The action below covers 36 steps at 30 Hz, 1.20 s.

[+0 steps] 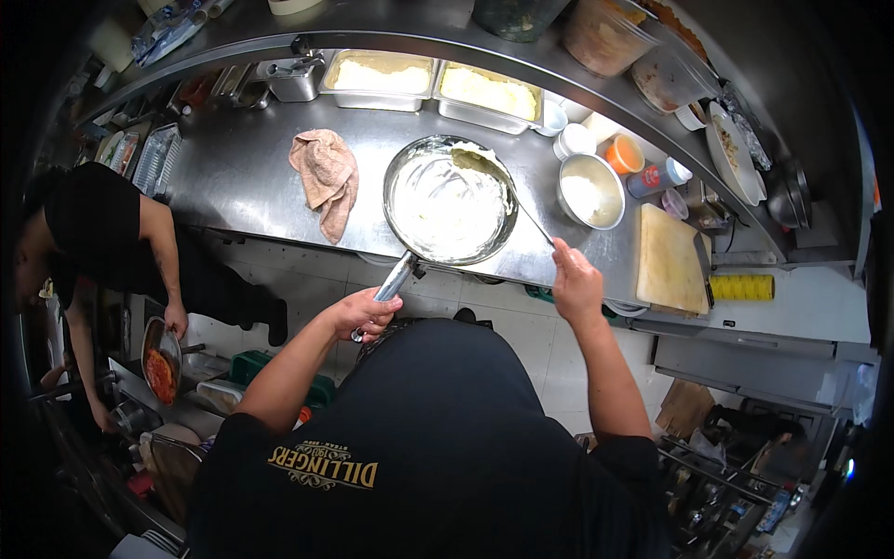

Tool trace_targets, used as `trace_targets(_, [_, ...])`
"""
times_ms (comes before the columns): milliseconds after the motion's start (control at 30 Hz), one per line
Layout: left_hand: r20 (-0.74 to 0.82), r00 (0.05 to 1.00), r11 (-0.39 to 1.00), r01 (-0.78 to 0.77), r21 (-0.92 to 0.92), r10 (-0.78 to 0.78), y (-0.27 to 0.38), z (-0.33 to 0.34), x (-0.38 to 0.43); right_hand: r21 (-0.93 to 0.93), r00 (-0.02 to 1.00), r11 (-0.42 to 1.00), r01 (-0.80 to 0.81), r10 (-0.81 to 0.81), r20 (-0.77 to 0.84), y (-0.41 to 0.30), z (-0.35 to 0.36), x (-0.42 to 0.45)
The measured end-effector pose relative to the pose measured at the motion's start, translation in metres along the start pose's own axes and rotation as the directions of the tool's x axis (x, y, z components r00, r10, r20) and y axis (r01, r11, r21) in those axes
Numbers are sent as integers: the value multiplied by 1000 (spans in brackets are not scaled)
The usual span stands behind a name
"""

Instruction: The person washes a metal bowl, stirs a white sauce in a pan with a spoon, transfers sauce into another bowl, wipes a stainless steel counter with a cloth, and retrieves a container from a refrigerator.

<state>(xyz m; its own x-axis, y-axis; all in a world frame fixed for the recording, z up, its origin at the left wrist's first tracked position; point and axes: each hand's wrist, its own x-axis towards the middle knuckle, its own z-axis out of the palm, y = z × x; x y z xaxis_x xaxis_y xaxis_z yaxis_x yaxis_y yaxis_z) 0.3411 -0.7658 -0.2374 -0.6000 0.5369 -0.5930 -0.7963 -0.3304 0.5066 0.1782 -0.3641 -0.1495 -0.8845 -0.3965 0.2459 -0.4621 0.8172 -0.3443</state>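
Note:
A large frying pan (447, 209) rests on the steel counter, its inside smeared with a white, creamy substance. My left hand (363, 313) is closed around the pan's metal handle. In my right hand (577, 279) is the thin handle of a metal spoon (482, 162), whose bowl lies inside the pan near its upper right rim with a pale, thick lump on it. Right of the pan stands a steel mixing bowl (591, 191) with something white inside. A crumpled pinkish-brown cloth (325, 178) lies left of the pan.
Two steel pans of pale yellow food (380, 73) (487, 98) stand under the overhead shelf (419, 49). At right are a cutting board (670, 258) and a knife (702, 262). A co-worker (105, 216) at left holds a pan of red food (160, 363).

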Motion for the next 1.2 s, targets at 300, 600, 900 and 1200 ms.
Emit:
trace_targets(300, [-207,978,974,54,221,-7,-22,-17,33,-173,982,984,-27,59,179,11,65,-26])
trace_targets(600, [-231,973,971,51,233,5,-28,-15,40,-218,987,973,-78,106,117,20,65,13])
trace_targets(900, [-224,975,974,33,224,19,-27,-17,36,-146,898,989,22,44,437,-18,41,17])
trace_targets(1200, [-199,980,974,45,224,0,-23,-19,34,-216,937,976,-12,86,337,-4,51,94])
